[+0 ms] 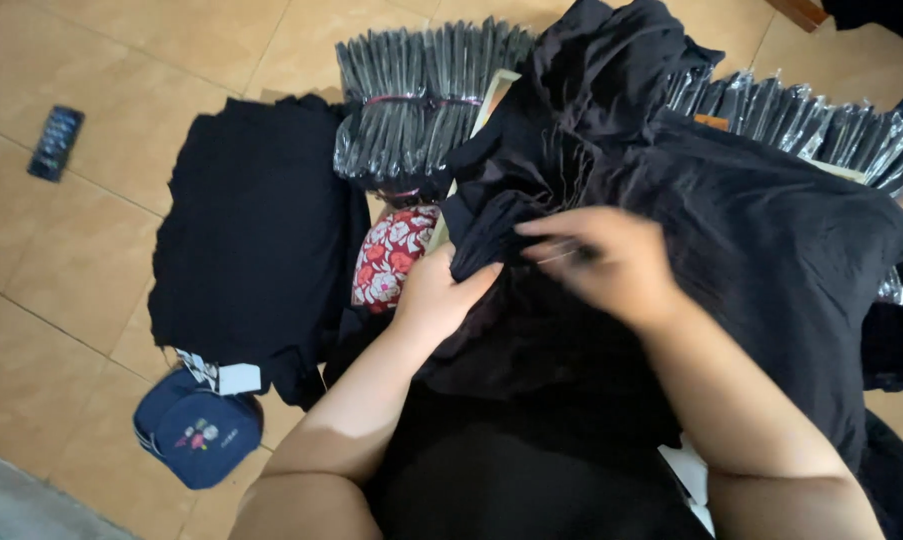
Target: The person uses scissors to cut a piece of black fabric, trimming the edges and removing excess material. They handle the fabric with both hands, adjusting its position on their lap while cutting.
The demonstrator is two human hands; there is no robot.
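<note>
Head view looks down on a person seated on a tan tiled floor (91, 230) with a heap of black cloth (751, 240) across the lap. The left hand (433, 292) is closed on a bunched fold of that cloth, fingers curled into it just beside a red flowered pouch (391, 255). The right hand (611, 262) lies on the cloth close to the left, fingers pressed together and apparently pinching something thin; motion blur hides exactly what. Behind the hands stands a bundle of plastic-wrapped packs (411, 100), with a second row (821, 125) to the right. A folded black stack (251, 240) with white tags lies on the floor to the left, a small navy bag (199, 430) near its lower edge, and a dark flat packet (55, 142) well apart. The loose heap looks likely to slide off the lap onto the floor, or to knock over the packs it leans against, if the bunched fold is tugged hard.
</note>
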